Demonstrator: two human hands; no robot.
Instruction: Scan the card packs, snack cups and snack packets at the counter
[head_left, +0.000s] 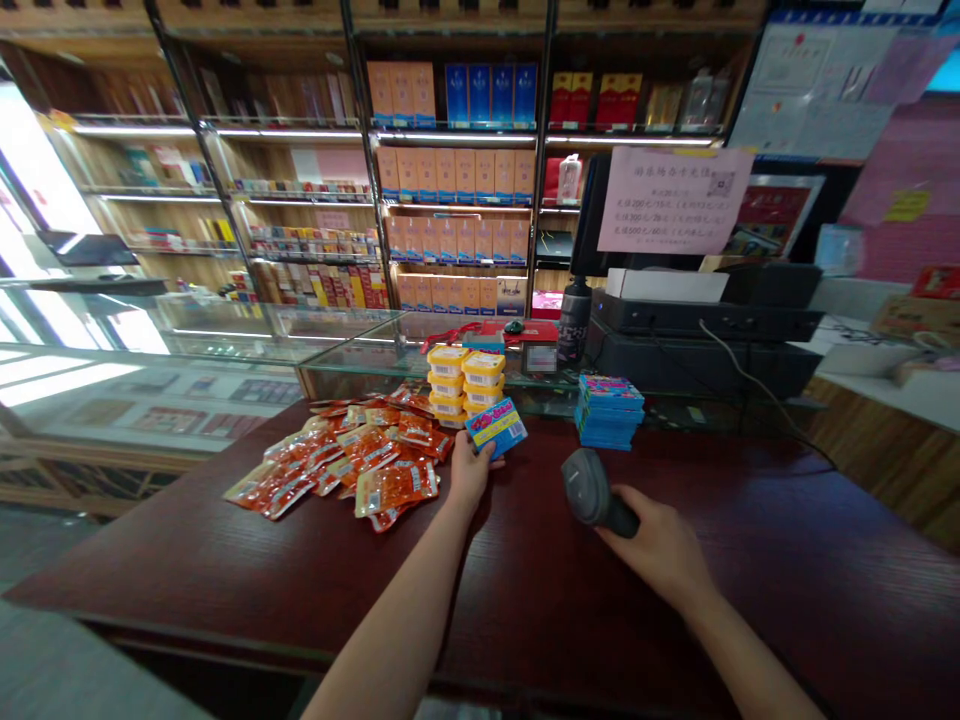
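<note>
My left hand (471, 468) grips a small blue packet (496, 427) with a white label, held just above the dark red wooden counter (225, 560). My right hand (660, 548) is wrapped round the handle of a dark grey barcode scanner (589, 487), whose head points toward the blue packet. A stack of similar blue packets (609, 412) stands behind the scanner. Left of my left hand lies a heap of orange-red snack sachets (352, 460). Yellow-lidded tubs (465, 382) are stacked behind the held packet.
A black till and printer (705, 325) with a pink notice (673, 198) stand at the back right. Glass display cases (187, 350) run along the left. Shelves of boxed goods (457, 190) fill the back wall. A black bottle (574, 320) stands beside the till.
</note>
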